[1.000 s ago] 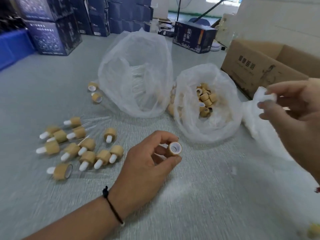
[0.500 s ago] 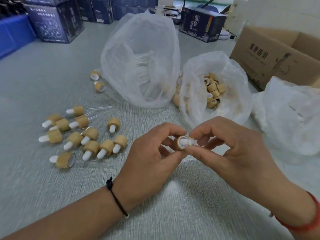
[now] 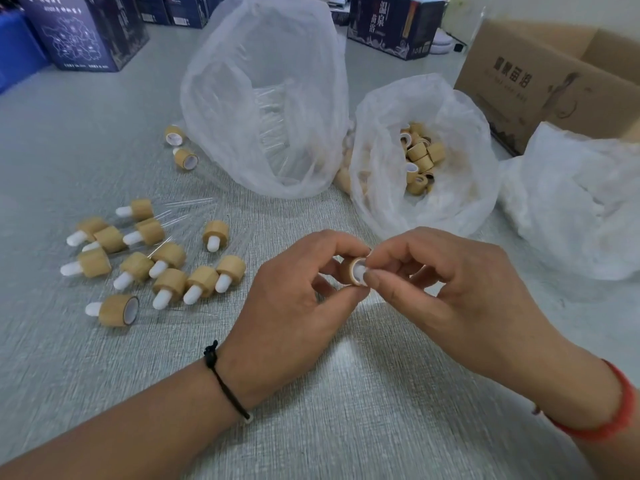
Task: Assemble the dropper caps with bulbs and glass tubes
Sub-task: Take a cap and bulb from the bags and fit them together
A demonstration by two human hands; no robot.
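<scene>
Bulb going into cap, both hands meeting over the table (image 3: 104, 393).

Largest bag (image 3: 266, 98) holds glass tubes; the bag beside it (image 3: 381, 188) holds loose caps; finished droppers (image 3: 156, 251) lie to the left. Left hand (image 3: 294, 306) pinches the cap (image 3: 350, 271); right hand (image 3: 450, 292) grips the white bulb (image 3: 361, 270) at its mouth. Next, likely: seat the bulb fully, then fetch a tube.

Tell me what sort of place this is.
Probably a small packing workshop or stockroom: plastic bags of loose bamboo caps, a batch of assembled droppers on the work surface, and stacked printed product cartons behind.
</scene>
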